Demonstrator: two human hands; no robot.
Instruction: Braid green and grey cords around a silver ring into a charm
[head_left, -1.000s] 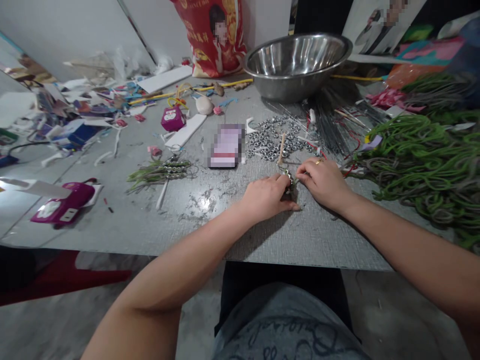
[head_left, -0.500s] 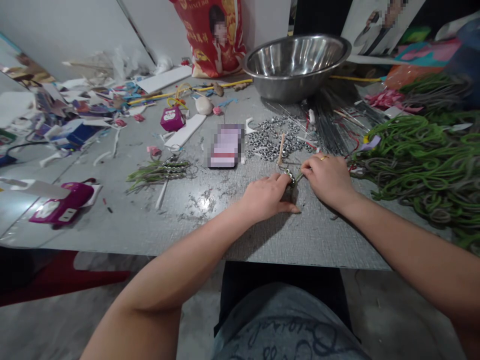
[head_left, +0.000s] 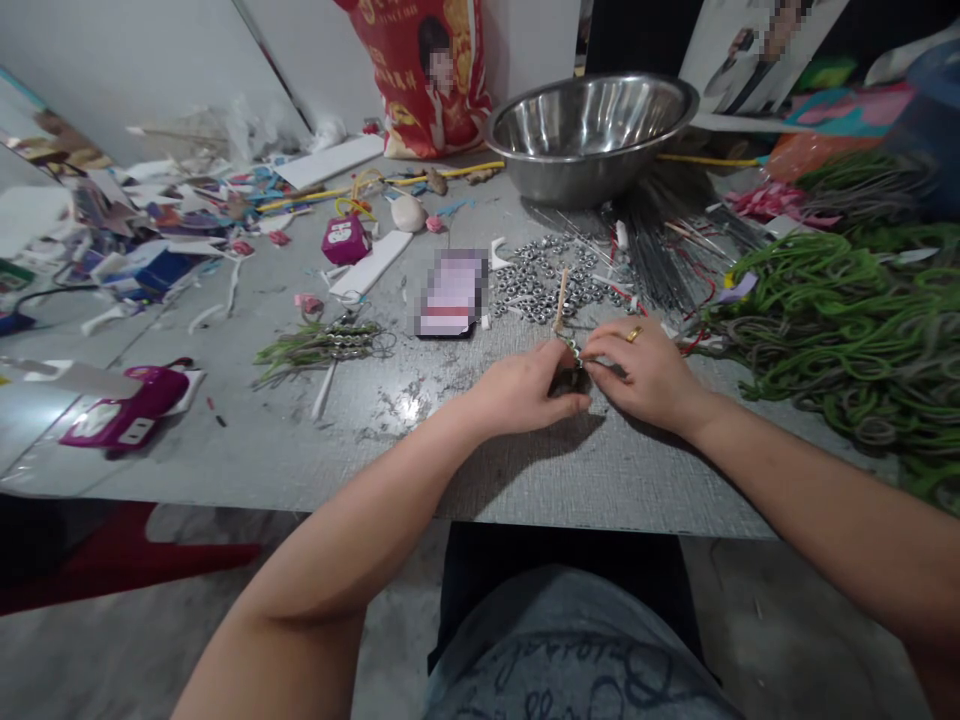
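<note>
My left hand (head_left: 525, 392) rests on the grey table (head_left: 315, 440) with its fingers curled around a short stack of metal nuts on a green cord (head_left: 574, 352). My right hand (head_left: 645, 372), a ring on one finger, pinches the same piece from the right, fingertips touching those of the left. Just beyond the hands lies a heap of loose metal nuts (head_left: 544, 280) with a thin wooden stick (head_left: 561, 298) on it.
A big steel bowl (head_left: 592, 130) stands at the back. A tangle of green cords (head_left: 840, 320) fills the right side, thin metal wires (head_left: 660, 250) beside it. A phone (head_left: 450, 292), a finished bundle of cord and nuts (head_left: 322, 342), pink boxes (head_left: 124, 418) and clutter lie left.
My right hand drew away to the right and up half a second ago, then came back against the left hand. The left hand has shifted slightly toward the pile.
</note>
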